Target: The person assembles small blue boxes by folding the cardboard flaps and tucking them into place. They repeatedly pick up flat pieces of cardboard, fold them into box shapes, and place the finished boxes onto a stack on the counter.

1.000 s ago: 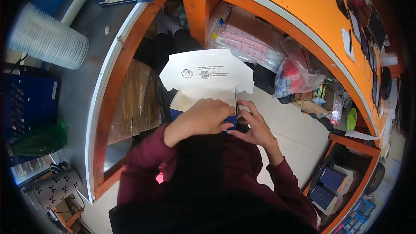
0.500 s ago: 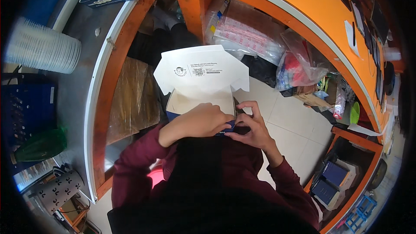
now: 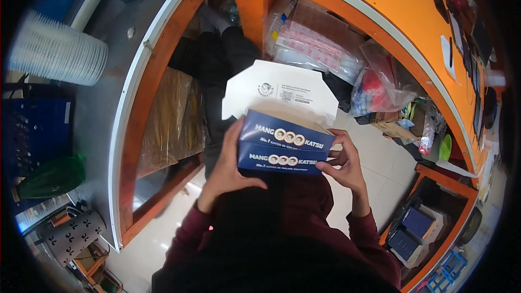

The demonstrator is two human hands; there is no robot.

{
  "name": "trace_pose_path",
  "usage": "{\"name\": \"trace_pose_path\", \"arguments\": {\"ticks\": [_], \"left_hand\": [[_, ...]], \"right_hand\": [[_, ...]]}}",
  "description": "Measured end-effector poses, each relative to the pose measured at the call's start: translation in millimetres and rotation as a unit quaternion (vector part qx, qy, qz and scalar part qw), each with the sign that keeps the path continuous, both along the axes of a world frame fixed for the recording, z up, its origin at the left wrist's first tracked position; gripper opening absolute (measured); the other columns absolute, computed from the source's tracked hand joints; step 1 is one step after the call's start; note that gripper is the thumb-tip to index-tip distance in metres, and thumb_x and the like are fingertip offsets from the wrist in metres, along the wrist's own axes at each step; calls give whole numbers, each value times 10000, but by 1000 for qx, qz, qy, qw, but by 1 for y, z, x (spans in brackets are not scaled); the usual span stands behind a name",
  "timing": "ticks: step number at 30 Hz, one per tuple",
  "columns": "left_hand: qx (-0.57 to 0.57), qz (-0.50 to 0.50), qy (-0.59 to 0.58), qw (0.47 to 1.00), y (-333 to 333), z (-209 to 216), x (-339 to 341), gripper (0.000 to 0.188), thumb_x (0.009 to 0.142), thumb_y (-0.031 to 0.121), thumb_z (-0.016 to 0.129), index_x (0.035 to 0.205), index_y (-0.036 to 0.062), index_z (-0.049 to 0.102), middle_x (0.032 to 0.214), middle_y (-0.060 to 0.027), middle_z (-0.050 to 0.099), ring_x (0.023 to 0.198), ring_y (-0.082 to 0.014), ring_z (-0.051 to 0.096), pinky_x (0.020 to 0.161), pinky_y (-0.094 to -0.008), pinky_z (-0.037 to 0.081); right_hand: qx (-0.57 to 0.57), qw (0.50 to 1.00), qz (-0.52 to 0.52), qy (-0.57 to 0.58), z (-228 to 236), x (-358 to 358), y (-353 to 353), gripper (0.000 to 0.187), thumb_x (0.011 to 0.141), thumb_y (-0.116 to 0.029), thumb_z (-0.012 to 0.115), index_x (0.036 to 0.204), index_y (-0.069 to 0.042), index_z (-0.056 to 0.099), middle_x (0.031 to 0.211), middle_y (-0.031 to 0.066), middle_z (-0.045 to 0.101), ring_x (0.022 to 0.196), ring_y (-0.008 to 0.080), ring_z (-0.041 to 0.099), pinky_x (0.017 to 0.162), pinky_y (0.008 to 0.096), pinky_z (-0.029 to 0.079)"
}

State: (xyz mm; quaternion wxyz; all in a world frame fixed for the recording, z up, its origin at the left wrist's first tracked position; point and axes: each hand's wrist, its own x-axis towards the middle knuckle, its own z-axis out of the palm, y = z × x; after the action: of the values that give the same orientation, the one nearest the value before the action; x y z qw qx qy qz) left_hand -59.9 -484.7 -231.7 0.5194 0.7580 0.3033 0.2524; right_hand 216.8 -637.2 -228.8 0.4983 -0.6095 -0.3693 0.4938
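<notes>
Between my hands is a blue cardboard food box (image 3: pixel 283 144), tilted so its printed front faces up at me. Its white lid (image 3: pixel 282 89) stands raised on the far side, with printing on the inner face. My left hand (image 3: pixel 229 165) grips the box's left end, thumb stretched along the lower edge. At the right end, my right hand (image 3: pixel 346 160) holds the corner between thumb and fingers. The box's inside is mostly hidden by the front panel.
A stack of clear plastic lids or cups (image 3: pixel 59 49) lies on the grey counter (image 3: pixel 116 76) at left. Plastic-wrapped packs (image 3: pixel 320 38) fill the orange shelf ahead. Folded blue boxes (image 3: pixel 415 228) sit in an orange-framed bin at right. A brown wrapped bundle (image 3: pixel 171 125) stands below the counter.
My left hand has gone from the box's front right corner to its left end. The box has tipped, bringing its blue front into view, and shifted slightly right.
</notes>
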Motion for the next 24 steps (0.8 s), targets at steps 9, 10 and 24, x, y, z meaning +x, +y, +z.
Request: {"name": "trace_pose_path", "arguments": {"ticks": [9, 10, 24], "left_hand": [[11, 23, -9, 1000, -3, -19, -4, 768, 688, 119, 914, 1340, 9, 525, 1375, -180, 502, 1316, -313, 531, 1075, -412, 500], [6, 33, 5, 999, -1, -17, -7, 757, 689, 106, 909, 1335, 13, 524, 1360, -174, 504, 1309, -310, 535, 1084, -414, 495], [1, -69, 16, 998, 15, -17, -15, 662, 603, 107, 896, 1129, 86, 494, 1154, -124, 495, 1139, -304, 506, 985, -404, 420]], "right_hand": [[-14, 930, 76, -359, 45, 25, 37, 933, 636, -382, 931, 1315, -31, 396, 1394, 250, 418, 1369, 454, 378, 1087, 564, 351], [-10, 885, 94, -456, 53, 22, 50, 945, 643, -413, 921, 1331, -25, 400, 1422, 254, 402, 1355, 451, 397, 1094, 563, 346], [74, 851, 407, -324, 48, -41, 150, 207, 970, -281, 615, 1153, -185, 630, 1080, 120, 633, 958, 365, 668, 831, 458, 532]]}}
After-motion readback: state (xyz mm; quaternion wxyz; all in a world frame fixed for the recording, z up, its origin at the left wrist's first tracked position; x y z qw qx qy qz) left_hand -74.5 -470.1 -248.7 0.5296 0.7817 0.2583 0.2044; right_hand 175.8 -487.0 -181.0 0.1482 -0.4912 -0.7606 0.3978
